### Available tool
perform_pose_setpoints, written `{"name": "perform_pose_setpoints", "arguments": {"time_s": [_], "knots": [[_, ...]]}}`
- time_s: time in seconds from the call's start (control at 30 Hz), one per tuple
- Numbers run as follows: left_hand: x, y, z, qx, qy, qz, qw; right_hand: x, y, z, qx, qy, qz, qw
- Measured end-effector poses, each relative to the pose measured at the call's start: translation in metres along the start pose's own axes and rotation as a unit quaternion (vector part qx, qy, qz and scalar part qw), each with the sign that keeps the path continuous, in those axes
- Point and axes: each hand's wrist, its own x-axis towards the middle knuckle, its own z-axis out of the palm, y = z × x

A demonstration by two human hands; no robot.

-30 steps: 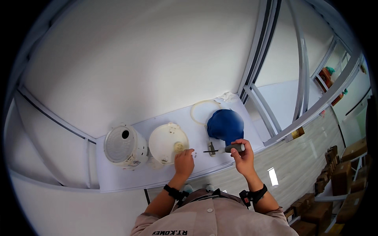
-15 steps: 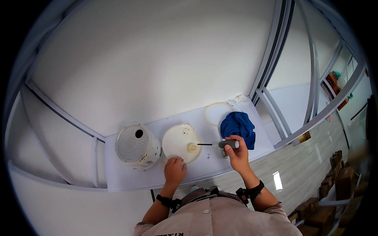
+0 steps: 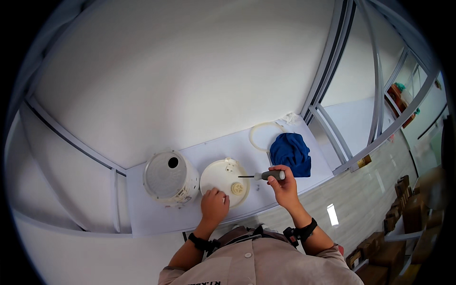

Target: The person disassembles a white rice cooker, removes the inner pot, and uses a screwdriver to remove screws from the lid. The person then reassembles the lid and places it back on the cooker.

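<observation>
My right hand is closed around the grey handle of a screwdriver. Its dark shaft points left, over the right part of a round cream-white plastic lid. On the lid, near its right rim, sits a small yellowish round spoked part. The shaft is on the far side of this part, and its tip appears apart from it. With fingers bent over the lid's near left rim, my left hand holds it. My fingers hide that stretch of rim.
Left of the lid stands a white drum-shaped housing with a dark round hole. A blue cloth, a cream ring and a white crumpled piece lie at the right. Small bits rest beside the lid. Grey frame posts flank the white table.
The screwdriver's tip has shifted away from the spoked part, toward the far side. My left hand has moved slightly farther onto the lid. The spoked part now shows more fully.
</observation>
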Motion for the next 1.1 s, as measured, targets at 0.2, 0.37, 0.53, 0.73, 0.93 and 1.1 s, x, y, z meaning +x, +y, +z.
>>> {"name": "perform_pose_setpoints", "arguments": {"time_s": [0.2, 0.37, 0.53, 0.73, 0.93, 1.1], "knots": [[0.033, -0.013, 0.04, 0.024, 0.028, 0.076, 0.996, -0.016, -0.003, 0.011, -0.062, 0.016, -0.005, 0.998], [0.027, -0.024, 0.062, 0.034, -0.024, 0.081, 0.996, -0.032, -0.005, 0.012, -0.115, 0.023, 0.005, 0.993], [0.023, -0.026, 0.055, 0.014, -0.054, 0.089, 0.995, -0.041, -0.014, 0.017, -0.132, 0.02, 0.052, 0.99], [0.017, -0.025, 0.042, -0.008, -0.06, 0.113, 0.992, -0.051, -0.006, 0.024, -0.101, 0.053, 0.031, 0.993], [0.024, -0.02, 0.044, -0.027, -0.086, 0.088, 0.992, -0.061, -0.007, 0.029, -0.092, 0.095, 0.004, 0.991], [0.023, -0.014, 0.049, -0.021, -0.05, 0.062, 0.997, -0.061, -0.013, 0.027, -0.121, 0.095, -0.009, 0.988]]}}
